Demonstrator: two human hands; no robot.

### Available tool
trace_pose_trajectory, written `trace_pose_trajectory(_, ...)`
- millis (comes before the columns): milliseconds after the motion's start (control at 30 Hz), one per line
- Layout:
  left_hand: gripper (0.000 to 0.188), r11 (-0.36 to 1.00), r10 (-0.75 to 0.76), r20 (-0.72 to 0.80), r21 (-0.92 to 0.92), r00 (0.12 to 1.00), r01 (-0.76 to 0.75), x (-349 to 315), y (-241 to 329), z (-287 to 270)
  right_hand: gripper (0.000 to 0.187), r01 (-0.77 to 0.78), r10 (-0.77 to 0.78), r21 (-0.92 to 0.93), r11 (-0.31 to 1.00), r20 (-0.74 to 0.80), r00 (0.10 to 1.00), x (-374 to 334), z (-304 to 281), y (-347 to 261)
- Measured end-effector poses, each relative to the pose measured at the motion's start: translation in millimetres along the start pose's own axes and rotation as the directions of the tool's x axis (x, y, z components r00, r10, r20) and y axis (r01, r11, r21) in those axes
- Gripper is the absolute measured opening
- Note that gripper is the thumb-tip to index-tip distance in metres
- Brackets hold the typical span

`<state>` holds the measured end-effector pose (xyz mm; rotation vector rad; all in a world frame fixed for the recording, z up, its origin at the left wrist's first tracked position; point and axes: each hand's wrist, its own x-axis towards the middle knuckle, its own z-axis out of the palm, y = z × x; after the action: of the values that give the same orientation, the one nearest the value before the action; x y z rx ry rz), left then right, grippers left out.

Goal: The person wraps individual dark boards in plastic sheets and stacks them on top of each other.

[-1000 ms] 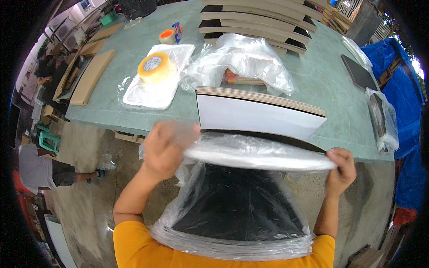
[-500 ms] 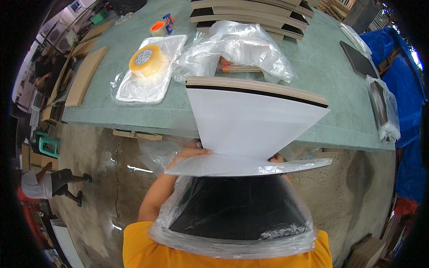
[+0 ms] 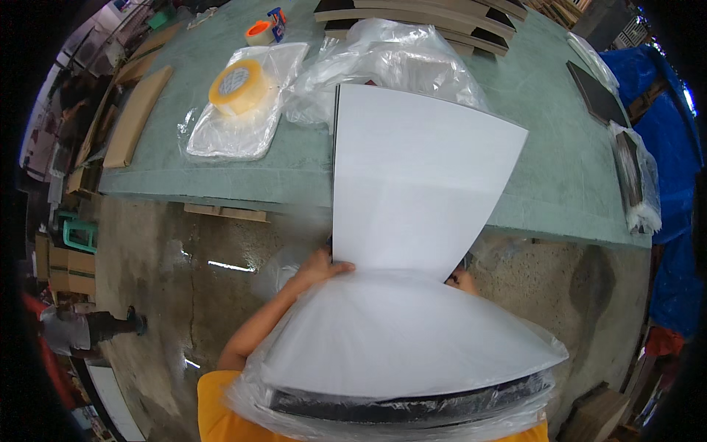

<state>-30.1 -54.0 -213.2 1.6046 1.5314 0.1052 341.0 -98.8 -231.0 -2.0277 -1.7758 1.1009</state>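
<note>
A workshop: broad green worktable (image 3: 567,177), tape roll (image 3: 239,86), stacked boards (image 3: 434,16), stained concrete floor (image 3: 166,295).

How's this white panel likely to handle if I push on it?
Probably stiff: the white panel shows no obvious sag toward its far end. Its smooth face may slide easily against the clear film. With the left hand and right hand both near its lower end, pushing high might tip it.

Concrete floor (image 3: 166,295) (1 green table (image 3: 563,188)).
</note>
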Motion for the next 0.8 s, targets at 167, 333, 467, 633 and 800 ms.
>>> trace_pose_trajectory(167, 0.027, 0.959, 0.269, -0.143, -0.048, 0.953, -0.278, -71, 119, -131, 0.040, 0.251, -0.295, 0.432, 0.866, 0.037, 0.955, -62, -157, -197)
trace_pose_trajectory(333, 0.016, 0.597, 0.802, 0.400, -0.552, 0.443, -0.581, -120, 191, -108, 0.061, 0.536, -0.788, 0.615, 0.579, 0.590, 0.174, -68, -101, -192)
trace_pose_trajectory(467, 0.016, 0.836, 0.548, 0.376, -0.220, 0.747, -0.503, -43, 116, -21, 0.067, 0.556, -0.505, 0.213, 0.803, 0.738, 0.448, -29, -45, -141)
trace_pose_trajectory(633, 0.018, 0.801, 0.591, 0.070, -0.172, 0.804, -0.574, 3, 126, -10, 0.069, 0.348, -0.222, -0.002, 0.938, 0.767, 0.602, 19, -13, -117)
trace_pose_trajectory(800, 0.040, 0.486, 0.634, -0.490, -0.349, 0.599, -0.801, -39, 215, -107, 0.031, 0.349, -0.483, 0.524, 0.777, 0.142, 0.864, -4, -91, -255)
